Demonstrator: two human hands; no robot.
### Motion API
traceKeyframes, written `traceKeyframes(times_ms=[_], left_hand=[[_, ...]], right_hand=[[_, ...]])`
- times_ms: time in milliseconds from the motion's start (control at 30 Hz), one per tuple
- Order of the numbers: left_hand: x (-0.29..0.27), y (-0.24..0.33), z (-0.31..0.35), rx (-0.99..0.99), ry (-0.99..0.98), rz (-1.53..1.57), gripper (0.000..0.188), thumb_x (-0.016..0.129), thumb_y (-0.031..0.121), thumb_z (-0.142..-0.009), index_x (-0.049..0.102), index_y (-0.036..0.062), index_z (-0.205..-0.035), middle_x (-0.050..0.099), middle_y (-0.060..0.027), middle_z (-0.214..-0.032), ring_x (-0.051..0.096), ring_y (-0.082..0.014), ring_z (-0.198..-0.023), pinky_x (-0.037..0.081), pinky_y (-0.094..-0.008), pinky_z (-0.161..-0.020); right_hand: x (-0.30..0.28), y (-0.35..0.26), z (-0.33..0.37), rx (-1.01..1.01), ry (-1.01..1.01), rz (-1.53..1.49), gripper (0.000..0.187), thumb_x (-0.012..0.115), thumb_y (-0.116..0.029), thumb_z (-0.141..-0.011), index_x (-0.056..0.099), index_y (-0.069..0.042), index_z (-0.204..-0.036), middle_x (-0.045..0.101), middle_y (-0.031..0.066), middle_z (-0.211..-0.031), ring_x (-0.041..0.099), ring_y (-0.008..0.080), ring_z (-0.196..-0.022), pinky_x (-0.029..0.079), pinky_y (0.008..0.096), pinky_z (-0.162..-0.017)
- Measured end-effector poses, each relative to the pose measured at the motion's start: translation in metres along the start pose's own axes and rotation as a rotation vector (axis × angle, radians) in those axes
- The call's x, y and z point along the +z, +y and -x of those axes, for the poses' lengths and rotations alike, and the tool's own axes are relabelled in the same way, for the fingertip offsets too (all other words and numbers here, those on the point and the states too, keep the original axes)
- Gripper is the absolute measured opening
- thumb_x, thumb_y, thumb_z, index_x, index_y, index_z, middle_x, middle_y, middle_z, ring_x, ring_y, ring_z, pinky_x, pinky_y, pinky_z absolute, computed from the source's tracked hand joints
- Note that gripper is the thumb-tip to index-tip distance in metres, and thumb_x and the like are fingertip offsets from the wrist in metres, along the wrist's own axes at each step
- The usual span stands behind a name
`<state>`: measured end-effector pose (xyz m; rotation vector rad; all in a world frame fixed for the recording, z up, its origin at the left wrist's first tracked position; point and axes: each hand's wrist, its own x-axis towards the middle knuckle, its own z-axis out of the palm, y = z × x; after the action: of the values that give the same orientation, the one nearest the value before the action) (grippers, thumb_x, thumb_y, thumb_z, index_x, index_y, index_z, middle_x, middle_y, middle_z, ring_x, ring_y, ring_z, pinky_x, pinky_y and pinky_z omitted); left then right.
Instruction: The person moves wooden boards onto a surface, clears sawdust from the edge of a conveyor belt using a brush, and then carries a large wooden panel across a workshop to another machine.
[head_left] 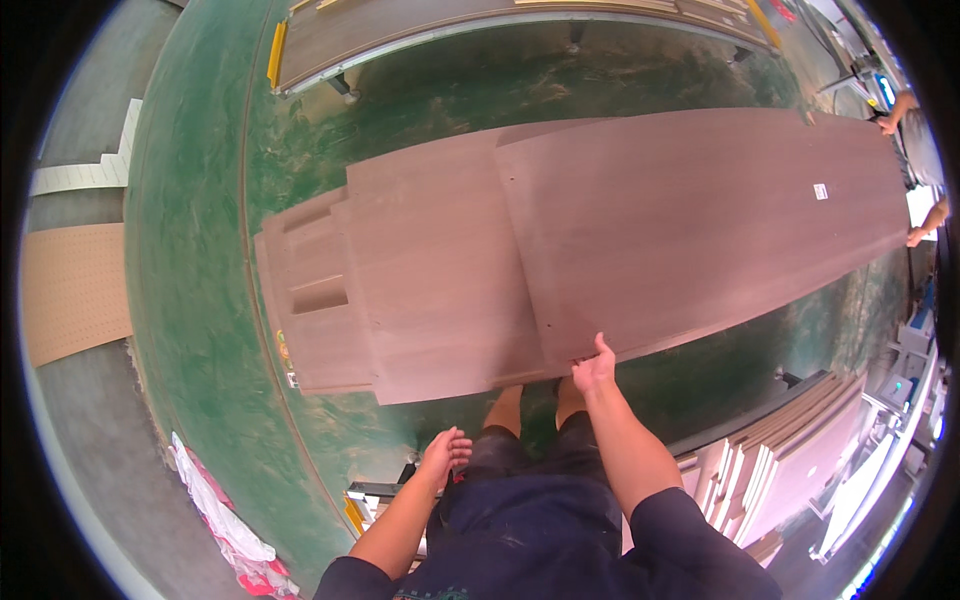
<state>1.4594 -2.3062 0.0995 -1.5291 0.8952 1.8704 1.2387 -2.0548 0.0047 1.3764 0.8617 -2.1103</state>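
A large brown panel [700, 215] stretches from in front of me to the far right, with a small white label on it. My right hand [595, 370] is closed at its near left corner, thumb up and fingers curled at the edge. Under its left end lies another wide brown board [430, 270], which sticks out to the left. At the left end of the pile, a narrower board [305, 300] shows rectangular recesses. My left hand [445, 457] hangs near my thigh, fingers loosely bent and holding nothing, apart from the boards.
A co-worker's hands [917, 235] are at the panel's far right end. Across the green floor [190, 250] stands a low table [430, 35] with yellow corners. Stacked boards [745, 480] stand at my right. A perforated tan sheet [78, 290] and crumpled white-and-red plastic [225, 525] lie left.
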Motion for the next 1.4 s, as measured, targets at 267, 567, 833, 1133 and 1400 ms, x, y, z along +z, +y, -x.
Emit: traceKeyframes(times_ms=[267, 567, 833, 1133, 1400], left_hand=[[-0.021, -0.006, 0.013, 0.019, -0.005, 0.096, 0.029, 0.044, 0.033, -0.09, 0.051, 0.0058, -0.098, 0.06, -0.0071, -0.083, 0.057, -0.0154, -0.072, 0.046, -0.0291, -0.065], [-0.033, 0.011, 0.007, 0.211, 0.142, -0.169, 0.023, 0.051, 0.025, -0.085, 0.052, 0.003, -0.092, 0.058, -0.0072, -0.078, 0.052, -0.0099, -0.062, 0.04, -0.0225, -0.053], [-0.049, 0.01, -0.021, 0.193, 0.135, -0.38, 0.017, 0.053, 0.023, -0.083, 0.053, 0.0064, -0.087, 0.056, -0.0044, -0.07, 0.049, -0.0119, -0.054, 0.038, -0.0253, -0.047], [0.005, 0.052, -0.045, 0.209, -0.056, -0.671, 0.02, 0.05, 0.023, -0.082, 0.051, 0.0069, -0.093, 0.056, -0.0064, -0.071, 0.051, -0.0143, -0.053, 0.038, -0.0271, -0.046], [0.094, 0.079, -0.061, 0.247, -0.157, -0.916, 0.016, 0.05, 0.017, -0.08, 0.049, 0.0039, -0.09, 0.056, -0.0089, -0.07, 0.05, -0.015, -0.052, 0.039, -0.0259, -0.043]], right_hand=[[-0.045, 0.045, 0.076, 0.335, 0.01, 0.494, 0.028, 0.048, -0.023, -0.085, 0.048, 0.0, -0.101, 0.056, 0.0209, -0.102, 0.055, 0.0378, -0.097, 0.047, 0.0494, -0.08], [-0.089, -0.024, 0.148, 0.039, 0.125, 0.899, 0.022, 0.051, -0.021, -0.084, 0.052, -0.003, -0.097, 0.06, 0.0131, -0.082, 0.061, 0.0215, -0.069, 0.052, 0.0312, -0.057], [-0.129, -0.041, 0.223, -0.13, 0.254, 0.806, 0.021, 0.052, -0.021, -0.084, 0.052, -0.005, -0.097, 0.061, 0.0117, -0.082, 0.061, 0.0198, -0.068, 0.05, 0.0302, -0.057], [-0.225, -0.002, 0.268, -0.228, 0.419, 0.521, 0.02, 0.053, -0.021, -0.081, 0.053, -0.005, -0.092, 0.06, 0.0101, -0.077, 0.059, 0.0189, -0.064, 0.048, 0.0313, -0.055], [-0.282, 0.046, 0.264, -0.247, 0.514, 0.421, 0.018, 0.054, -0.021, -0.077, 0.06, -0.004, -0.08, 0.06, 0.0097, -0.072, 0.057, 0.018, -0.057, 0.047, 0.0312, -0.05]])
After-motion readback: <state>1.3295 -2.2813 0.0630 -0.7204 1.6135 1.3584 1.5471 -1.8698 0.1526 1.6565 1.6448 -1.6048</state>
